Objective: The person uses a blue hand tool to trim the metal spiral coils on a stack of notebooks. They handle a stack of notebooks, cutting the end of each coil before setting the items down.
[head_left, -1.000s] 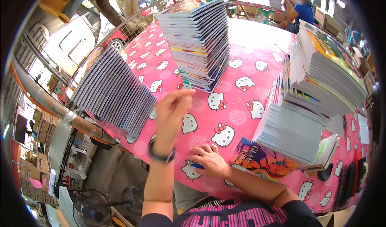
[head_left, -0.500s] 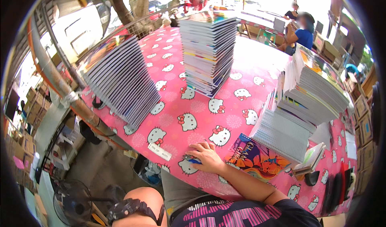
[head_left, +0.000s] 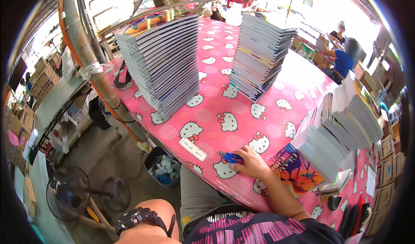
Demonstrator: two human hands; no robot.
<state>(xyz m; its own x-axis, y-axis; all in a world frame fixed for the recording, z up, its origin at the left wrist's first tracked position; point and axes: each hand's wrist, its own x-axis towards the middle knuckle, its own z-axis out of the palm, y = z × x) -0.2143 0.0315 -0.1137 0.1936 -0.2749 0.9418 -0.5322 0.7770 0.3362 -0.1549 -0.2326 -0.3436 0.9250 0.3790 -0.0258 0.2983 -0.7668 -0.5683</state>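
Note:
My right hand (head_left: 250, 163) rests on the pink patterned table cover, fingers bent over a small blue-handled tool (head_left: 232, 158) that looks like pliers. The tool's dark tip points left, toward a white label strip (head_left: 193, 149). Just right of the hand lies a spiral notebook (head_left: 296, 168) with a colourful illustrated cover. On the left, my left wrist wears a black watch (head_left: 137, 218) by the bare skin of my leg; the left hand's fingers are hidden. Tall stacks of spiral notebooks stand at the left (head_left: 162, 67) and far middle (head_left: 261, 56).
More notebooks (head_left: 322, 153) lean in a fanned pile at the right, beside a small stack of papers (head_left: 336, 184). A metal post (head_left: 101, 82) rises at the table's left edge. Below are a lined bin (head_left: 164, 170) and a fan (head_left: 71, 196). Two people sit far right.
The view has turned, so the table's things sit farther right. My right hand has shifted slightly right against the label strip, and more of the blue-handled tool shows.

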